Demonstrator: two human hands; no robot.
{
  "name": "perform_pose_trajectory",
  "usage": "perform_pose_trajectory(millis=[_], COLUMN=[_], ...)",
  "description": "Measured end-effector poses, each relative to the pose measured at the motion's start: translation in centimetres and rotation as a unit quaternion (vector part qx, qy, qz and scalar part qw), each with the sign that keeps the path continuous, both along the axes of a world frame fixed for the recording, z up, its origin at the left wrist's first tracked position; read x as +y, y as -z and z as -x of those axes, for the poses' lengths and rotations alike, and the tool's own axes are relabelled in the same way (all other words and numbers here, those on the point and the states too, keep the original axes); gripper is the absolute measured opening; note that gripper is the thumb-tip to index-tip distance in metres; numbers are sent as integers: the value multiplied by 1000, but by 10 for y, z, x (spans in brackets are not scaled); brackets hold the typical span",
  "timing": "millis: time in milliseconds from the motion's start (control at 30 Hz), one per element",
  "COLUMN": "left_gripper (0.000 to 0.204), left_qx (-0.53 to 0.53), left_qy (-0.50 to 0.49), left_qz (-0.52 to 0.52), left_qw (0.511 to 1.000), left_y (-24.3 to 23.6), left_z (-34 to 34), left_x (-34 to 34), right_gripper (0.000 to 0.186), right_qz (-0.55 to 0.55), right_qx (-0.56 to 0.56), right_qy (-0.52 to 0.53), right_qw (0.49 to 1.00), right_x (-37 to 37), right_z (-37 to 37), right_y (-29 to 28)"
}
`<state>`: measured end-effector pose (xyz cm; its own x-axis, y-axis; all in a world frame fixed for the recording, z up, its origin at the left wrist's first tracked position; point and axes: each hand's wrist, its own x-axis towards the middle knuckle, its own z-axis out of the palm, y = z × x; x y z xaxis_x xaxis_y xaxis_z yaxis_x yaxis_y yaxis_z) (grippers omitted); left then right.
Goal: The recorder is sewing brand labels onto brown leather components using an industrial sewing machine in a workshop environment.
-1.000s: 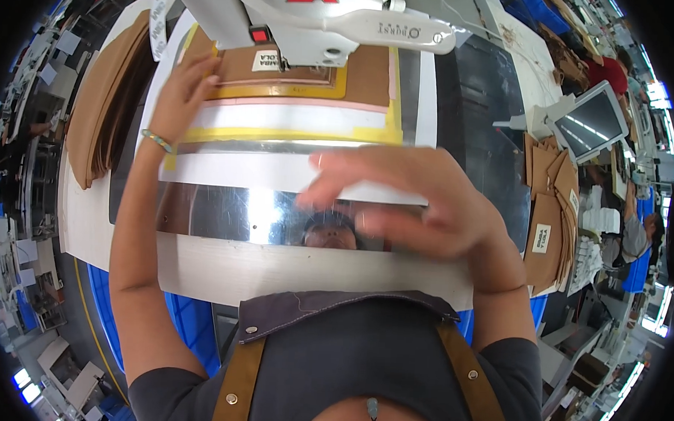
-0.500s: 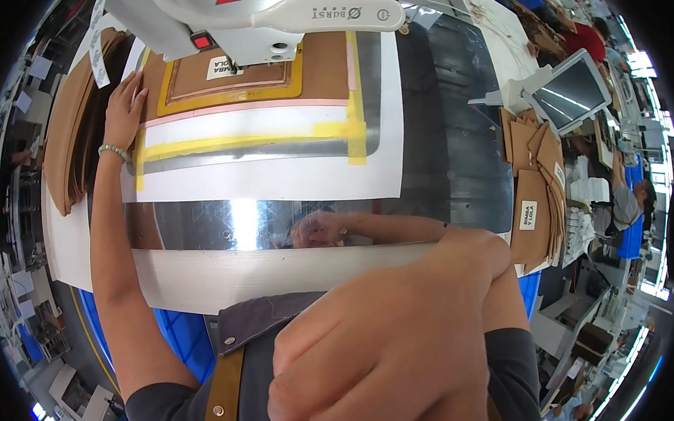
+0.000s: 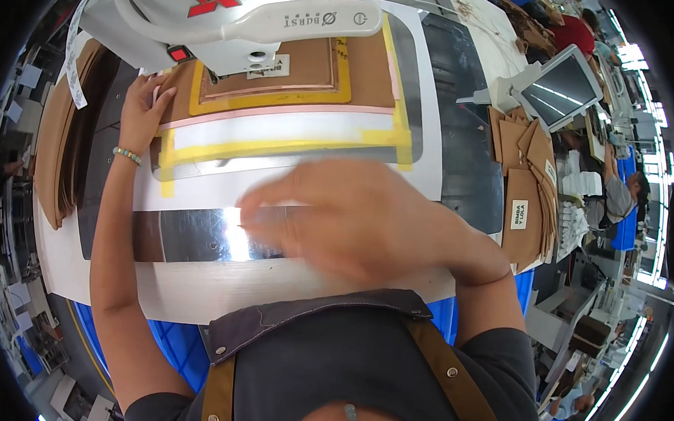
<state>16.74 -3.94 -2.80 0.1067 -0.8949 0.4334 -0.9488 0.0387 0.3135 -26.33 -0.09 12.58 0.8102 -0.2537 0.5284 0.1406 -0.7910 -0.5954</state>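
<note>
My left hand [image 3: 144, 108] rests at the left edge of a flat brown panel [image 3: 375, 69], thumb apart from the stretched fingers. On this panel lies a yellow clamping frame [image 3: 282, 100] around a brown rectangle with a white label [image 3: 269, 69]. The head of a sewing machine [image 3: 239, 44] stands above it and hides the rear part. Beneath the panel is a white sheet [image 3: 427, 132] marked off with yellow tape [image 3: 272, 145]. My right hand [image 3: 352, 219], smeared by motion, hovers over the front of the metal bed [image 3: 185, 238]; its fingers cannot be made out.
A stack of brown panels [image 3: 58, 146] stands to the left. At the right are brown pieces with white labels [image 3: 520, 196], under a tilted screen [image 3: 556, 91]. A pale table edge [image 3: 191, 287] runs before me. Blue bins [image 3: 177, 346] sit below; people work farther right.
My right hand has moved away from close in front of the camera, forward over the metal bed. My left hand stays by the panel, its thumb now farther out. The whole view has shifted slightly.
</note>
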Motion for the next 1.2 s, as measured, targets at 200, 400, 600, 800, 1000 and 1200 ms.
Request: perform_pose_trajectory(millis=[200,400,600,800,1000,1200], left_gripper=[35,24,17,23,30,27], left_qx=[195,56,99,39,64,164], left_qy=[-12,-9,-57,-77,-69,-249], left_qz=[-45,30,24,45,91,152], left_qw=[980,998,993,995,991,942], left_y=[9,0,4,14,-16,-49], left_z=[45,103,105,87,106,-25], left_x=[-28,-42,-53,-46,-55,54], right_gripper=[30,26,22,20,10,22], right_qz=[219,207,208,195,190,186], right_qx=[112,212,202,217,125,169], right_qy=[218,235,242,222,233,221], right_qw=[944,926,926,931,946,942], right_x=[-49,-52,-55,-53,-55,-55], right_z=[14,18,21,16,12,3], right_y=[93,96,95,96,92,98])
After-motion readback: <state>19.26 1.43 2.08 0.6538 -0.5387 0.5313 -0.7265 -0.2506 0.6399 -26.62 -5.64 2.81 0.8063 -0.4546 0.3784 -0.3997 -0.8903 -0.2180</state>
